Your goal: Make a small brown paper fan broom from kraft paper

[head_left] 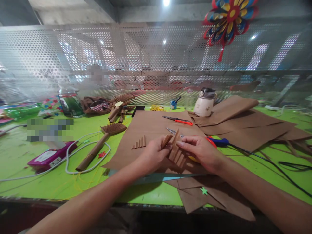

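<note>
My left hand (157, 150) is closed on a narrow folded piece of brown paper (166, 141). Opposite it, the thumb and fingers of my right hand (201, 150) pinch a pleated brown paper (177, 156). I cannot tell whether the two pieces are joined. Both hands are above a large brown paper sheet (148, 122). A small pleated paper piece (139, 143) rests on that sheet, left of my left hand. Behind my hands lie silver scissor blades (171, 131), partly hidden, and a tool with orange handles (181, 121). A blue-handled tool with a black cord (220, 142) lies just beyond my right hand.
A rolled paper stick with a fan top (94, 151) lies left, near a purple power strip (52, 157) and white cable. A beige flask (204, 103) and stacked brown paper (246, 122) occupy the right. Paper scraps (219, 198) overhang the front edge. A perforated screen (146, 55) stands behind.
</note>
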`<state>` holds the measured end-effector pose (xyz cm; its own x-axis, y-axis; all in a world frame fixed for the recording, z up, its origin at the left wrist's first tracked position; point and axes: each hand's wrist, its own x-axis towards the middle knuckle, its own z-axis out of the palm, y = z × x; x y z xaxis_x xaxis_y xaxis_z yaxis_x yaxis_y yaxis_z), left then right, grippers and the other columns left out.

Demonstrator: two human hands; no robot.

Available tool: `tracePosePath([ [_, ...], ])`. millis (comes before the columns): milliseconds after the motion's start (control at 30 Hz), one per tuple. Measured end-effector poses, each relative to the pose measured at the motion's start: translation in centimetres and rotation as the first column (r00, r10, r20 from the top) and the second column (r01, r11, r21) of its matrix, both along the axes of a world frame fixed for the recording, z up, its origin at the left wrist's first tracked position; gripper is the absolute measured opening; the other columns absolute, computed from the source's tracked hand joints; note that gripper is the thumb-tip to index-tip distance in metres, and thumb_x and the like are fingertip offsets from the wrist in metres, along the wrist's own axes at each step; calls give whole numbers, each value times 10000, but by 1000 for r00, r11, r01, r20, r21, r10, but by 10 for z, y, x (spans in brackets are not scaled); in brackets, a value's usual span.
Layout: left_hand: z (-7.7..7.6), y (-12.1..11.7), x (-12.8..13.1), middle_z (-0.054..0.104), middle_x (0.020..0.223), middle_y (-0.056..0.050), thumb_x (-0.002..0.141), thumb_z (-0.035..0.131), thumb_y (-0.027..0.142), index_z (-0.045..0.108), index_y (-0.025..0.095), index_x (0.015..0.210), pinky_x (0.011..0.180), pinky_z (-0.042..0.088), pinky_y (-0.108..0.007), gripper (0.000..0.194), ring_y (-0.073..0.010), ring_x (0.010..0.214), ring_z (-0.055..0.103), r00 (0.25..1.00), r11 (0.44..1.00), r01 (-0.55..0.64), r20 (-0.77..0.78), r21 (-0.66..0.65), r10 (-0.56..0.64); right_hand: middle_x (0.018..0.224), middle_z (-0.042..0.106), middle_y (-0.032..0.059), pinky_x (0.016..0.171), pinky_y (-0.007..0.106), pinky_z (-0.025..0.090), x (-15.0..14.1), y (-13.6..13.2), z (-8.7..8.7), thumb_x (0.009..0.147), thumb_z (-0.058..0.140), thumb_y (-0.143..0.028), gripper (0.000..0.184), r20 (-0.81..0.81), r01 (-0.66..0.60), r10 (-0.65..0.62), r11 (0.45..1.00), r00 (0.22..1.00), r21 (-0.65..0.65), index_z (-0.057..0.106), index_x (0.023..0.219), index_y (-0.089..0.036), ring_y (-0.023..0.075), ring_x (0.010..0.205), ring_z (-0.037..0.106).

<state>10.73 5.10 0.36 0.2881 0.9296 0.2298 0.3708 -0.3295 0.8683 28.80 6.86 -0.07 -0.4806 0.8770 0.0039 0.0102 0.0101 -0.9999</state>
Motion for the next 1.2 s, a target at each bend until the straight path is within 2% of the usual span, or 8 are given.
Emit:
tracePosePath([
  [133, 3, -2, 0, 501, 561, 36, 808, 518, 297, 539, 168, 747, 541, 395, -197, 144, -110, 560, 486, 999, 999, -43, 24, -20, 43, 715, 579, 8, 649, 276, 421, 1, -1, 0, 754, 668, -429, 293, 10, 23, -23, 1000, 1000, 9, 619, 755, -140, 124, 658, 525],
  [233, 4, -5, 2, 503, 535, 41, 803, 531, 312, 545, 167, 767, 485, 380, -181, 150, -99, 509, 486, 996, 995, -51, 64, -84, 57, 725, 590, 10, 651, 276, 427, 1, -1, 1, 746, 675, -430, 294, 4, 33, -33, 999, 999, 6, 619, 756, -142, 126, 661, 535],
  [400, 3, -5, 3, 583, 656, 13, 842, 452, 334, 510, 167, 828, 447, 416, -210, 177, -110, 459, 547, 985, 967, 117, 151, -227, -84, 694, 603, 8, 641, 278, 430, 1, -2, 3, 744, 678, -428, 290, -10, 42, -42, 999, 999, -22, 601, 713, -150, 131, 647, 554],
  [467, 1, -3, 2, 550, 610, 27, 844, 452, 334, 492, 170, 803, 443, 419, -223, 174, -113, 436, 532, 988, 975, 114, 129, -191, -90, 693, 621, 21, 641, 287, 435, 1, -3, 4, 745, 677, -431, 295, -19, -11, 11, 999, 1000, -37, 615, 719, -143, 138, 647, 565],
  [600, -1, -1, 0, 483, 553, 46, 835, 485, 325, 454, 179, 727, 447, 407, -211, 185, -106, 454, 505, 996, 997, 31, 90, -72, -24, 695, 651, 45, 651, 305, 444, 0, -4, 4, 759, 669, -425, 304, -48, -126, 124, 991, 991, -43, 651, 744, -122, 151, 653, 589],
  [767, 0, 0, 0, 484, 598, 42, 810, 519, 317, 468, 166, 733, 491, 435, -211, 177, -93, 499, 504, 989, 996, 37, 147, -76, -25, 738, 676, 51, 636, 283, 447, -1, -3, 3, 773, 663, -402, 283, -42, -112, 112, 994, 993, -9, 689, 822, -125, 138, 653, 588],
  [1000, 9, -2, 1, 505, 562, 33, 789, 524, 297, 535, 145, 693, 521, 403, -208, 180, -96, 520, 492, 995, 996, 4, 98, -92, 5, 754, 672, 36, 591, 249, 430, -2, -4, 3, 791, 649, -392, 273, -10, -82, 82, 995, 997, 54, 697, 890, -141, 116, 631, 562],
  [1200, 9, -2, 0, 516, 592, 33, 771, 532, 258, 552, 144, 644, 573, 371, -201, 172, -97, 579, 462, 998, 998, -67, 9, -19, 68, 777, 669, 24, 669, 265, 470, -4, -5, 5, 762, 684, -360, 259, -114, -119, 117, 993, 987, -17, 685, 925, -159, 132, 708, 602],
])
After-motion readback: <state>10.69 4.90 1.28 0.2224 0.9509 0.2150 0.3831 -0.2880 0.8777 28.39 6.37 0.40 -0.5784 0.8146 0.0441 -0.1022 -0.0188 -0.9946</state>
